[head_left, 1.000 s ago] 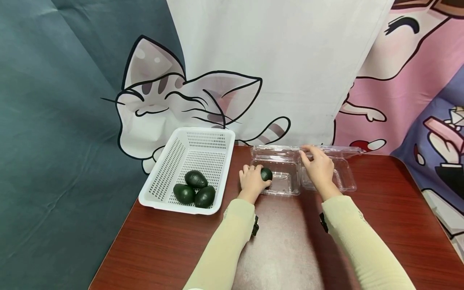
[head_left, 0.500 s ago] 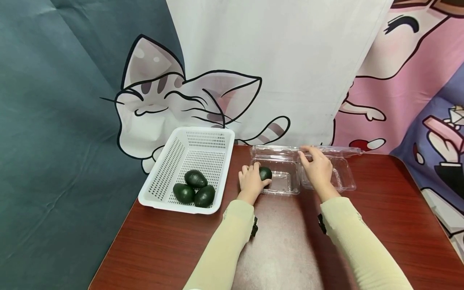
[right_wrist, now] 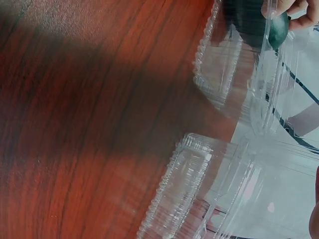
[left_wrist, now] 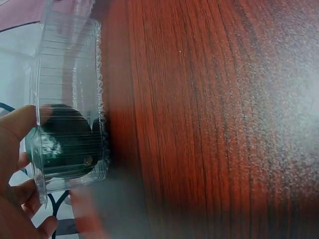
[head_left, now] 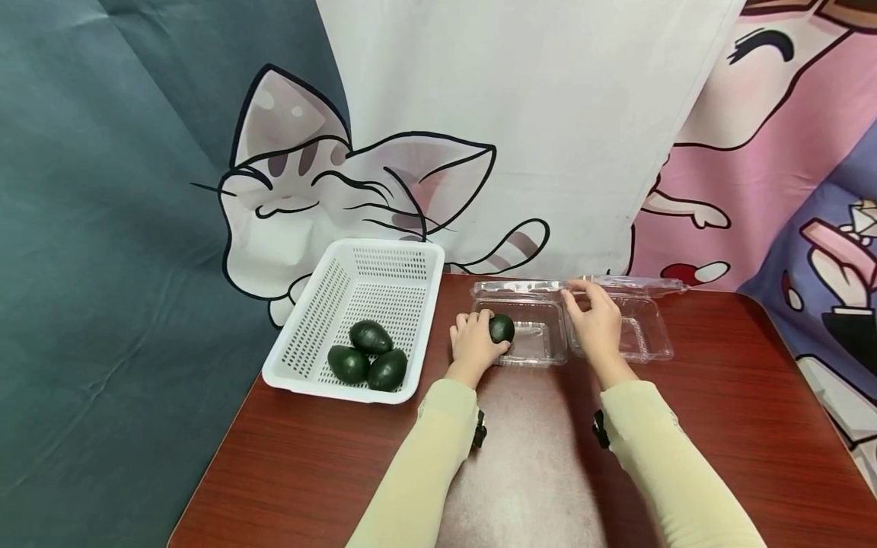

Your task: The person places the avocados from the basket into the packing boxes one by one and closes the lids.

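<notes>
My left hand (head_left: 473, 344) holds a dark green avocado (head_left: 502, 328) at the left end of a clear plastic clamshell container (head_left: 537, 344). In the left wrist view the avocado (left_wrist: 65, 144) shows through the container's wall, and the fingers reach over the rim. Fingers and thumb of my right hand (head_left: 597, 327) pinch the right end of this container's raised lid (head_left: 514, 288); the exact contact is small. To the right stands a second clear clamshell (head_left: 651, 335), its lid (head_left: 644, 285) up, partly behind the right hand.
A white perforated basket (head_left: 418, 304) at the left holds several avocados (head_left: 371, 338). Both clamshells stand near the back edge of the reddish-brown table (head_left: 534, 472), close to a printed curtain (head_left: 548, 137).
The left container's lid has changed its tilt and looks narrower. My right hand has shifted slightly to the left with it. The left hand and avocado have barely moved.
</notes>
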The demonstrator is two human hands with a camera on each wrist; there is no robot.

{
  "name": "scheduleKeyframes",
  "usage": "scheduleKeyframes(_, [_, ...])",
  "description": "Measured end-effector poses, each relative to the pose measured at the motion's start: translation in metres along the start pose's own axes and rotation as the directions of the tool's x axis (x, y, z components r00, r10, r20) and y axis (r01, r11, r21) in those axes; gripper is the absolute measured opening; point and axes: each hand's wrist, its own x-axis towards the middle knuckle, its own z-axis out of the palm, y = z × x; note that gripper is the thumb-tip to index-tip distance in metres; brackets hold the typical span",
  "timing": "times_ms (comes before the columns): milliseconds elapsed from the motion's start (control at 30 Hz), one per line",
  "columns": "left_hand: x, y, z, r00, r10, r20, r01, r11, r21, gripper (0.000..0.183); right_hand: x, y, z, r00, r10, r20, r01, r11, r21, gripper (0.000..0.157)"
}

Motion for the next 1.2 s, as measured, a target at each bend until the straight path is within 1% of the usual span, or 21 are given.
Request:
scheduleKeyframes(67, [-0.001,-0.001,-0.001,1.0,0.003,-0.002,-0.003,1.0,-0.015,0.061,-0.001,0.0,0.001,1.0,-0.012,-0.006,0.013,0.999,0.047,0.018])
scheduleKeyframes(200, [-0.002,-0.002,-0.002,1.0,0.011,-0.002,-0.011,0.999,-0.036,0.06,-0.003,0.003,0.003,0.999,-0.022,-0.029,0.024,0.995,0.096,0.017])
scheduleKeyframes(400, [-0.001,-0.003,-0.002,1.0,0.021,0.009,-0.021,0.999,-0.035,0.059,-0.005,0.005,0.004,0.999,-0.012,-0.049,0.016,0.995,0.095,0.017])
scheduleKeyframes(567, [-0.001,-0.004,-0.003,0.999,0.032,0.024,-0.032,0.999,-0.026,0.057,-0.005,0.004,0.004,0.999,0.002,-0.047,0.002,0.996,0.089,0.017])
scheduleKeyframes(667, [-0.001,-0.005,-0.005,0.999,0.039,0.024,-0.038,0.999,-0.028,0.055,-0.006,0.003,0.004,0.999,0.013,-0.044,-0.01,0.997,0.082,0.017])
scheduleKeyframes(733, [-0.001,-0.004,-0.009,0.999,0.043,0.023,-0.042,0.998,-0.038,0.054,-0.006,0.003,0.004,0.999,0.018,-0.043,-0.015,0.997,0.077,0.016])
scheduleKeyframes(833, [0.001,-0.003,-0.025,0.998,0.051,0.04,-0.05,0.998,-0.035,0.056,-0.007,0.003,0.005,0.999,0.019,-0.042,-0.016,0.997,0.074,0.016])
scheduleKeyframes(900, [0.005,-0.002,-0.041,0.995,0.068,0.067,-0.067,0.998,-0.012,0.055,-0.007,0.003,0.005,0.999,0.017,-0.044,-0.014,0.997,0.076,0.016])
scheduleKeyframes(967, [0.008,-0.003,-0.061,0.99,0.089,0.107,-0.092,0.995,0.025,0.049,-0.006,0.003,0.005,0.999,0.015,-0.046,-0.012,0.997,0.078,0.016])
scheduleKeyframes(1033, [0.011,-0.005,-0.081,0.98,0.11,0.169,-0.117,0.993,0.033,0.038,-0.006,0.002,0.005,0.999,0.015,-0.046,-0.012,0.997,0.08,0.016])
scheduleKeyframes(1133, [0.013,-0.013,-0.111,0.953,0.141,0.269,-0.152,0.988,0.021,0.026,-0.005,0.003,0.006,0.999,0.018,-0.045,-0.014,0.997,0.077,0.016])
scheduleKeyframes(1200, [0.014,-0.02,-0.129,0.937,0.15,0.315,-0.159,0.987,0.003,0.022,-0.004,0.004,0.006,0.999,0.019,-0.045,-0.016,0.997,0.077,0.016])
